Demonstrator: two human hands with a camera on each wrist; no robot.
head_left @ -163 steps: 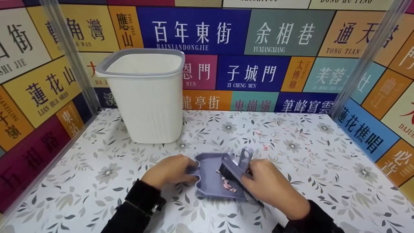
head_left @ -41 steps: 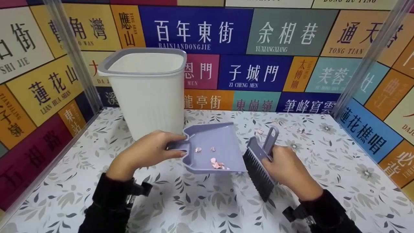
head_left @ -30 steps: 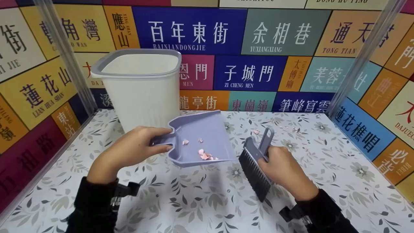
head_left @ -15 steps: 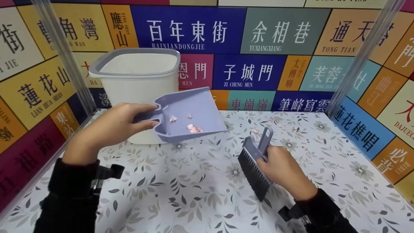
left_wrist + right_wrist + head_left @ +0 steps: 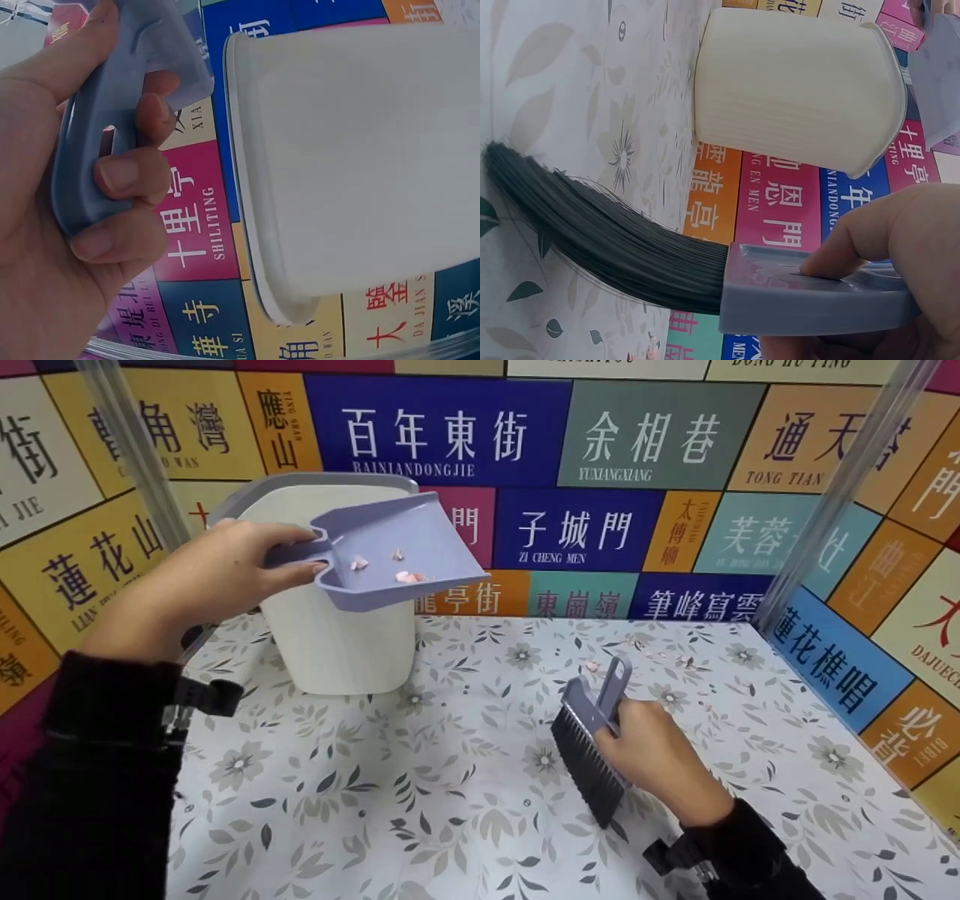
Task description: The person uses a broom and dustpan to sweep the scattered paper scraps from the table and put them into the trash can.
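In the head view my left hand (image 5: 225, 566) grips the short handle of a lavender dustpan (image 5: 405, 529), raised to the height of the bin's rim and in front of it. Several pale pink scraps (image 5: 409, 577) lie in the pan. The left wrist view shows my fingers curled round the dustpan handle (image 5: 101, 142). Behind the pan stands a white waste bin (image 5: 341, 645) with a grey rim, partly hidden by pan and hand. My right hand (image 5: 660, 754) holds a small hand brush (image 5: 592, 750), its dark bristles touching the table in the right wrist view.
More pink scraps (image 5: 592, 666) are scattered over the back right of the table (image 5: 420, 810), which has a leaf-patterned cover. Panels with colourful printed signs (image 5: 450, 427) close off the back and sides. Clear corner posts (image 5: 847, 502) stand at left and right.
The dustpan, earlier low on the table with the brush over it, has been lifted up and leftward to the bin by my left hand. My right hand and the brush have barely moved lately.
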